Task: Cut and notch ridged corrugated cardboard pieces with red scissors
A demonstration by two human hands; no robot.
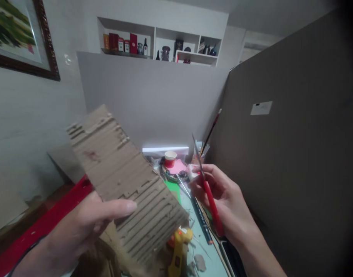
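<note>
In my left hand [89, 219] is a piece of corrugated cardboard [121, 165], tilted, its ridges partly bared and its edges torn. My thumb lies across its face; the other fingers are behind it. To the right, my right hand [222, 196] is closed around red-handled scissors [210, 200], seen nearly edge-on with the thin metal blade pointing up. The blade stands apart from the cardboard. Below the cardboard's lower right corner is a yellow hot glue gun [178, 250] with a small red light.
A red-and-white paper cup [170, 158] and pink paper [178, 166] are at the table's back. A dark pen [202, 221] and scraps [199, 262] lie on the pale tabletop. Brushes [212, 129] stand behind my right hand. Grey panels [153, 104] enclose the back and right.
</note>
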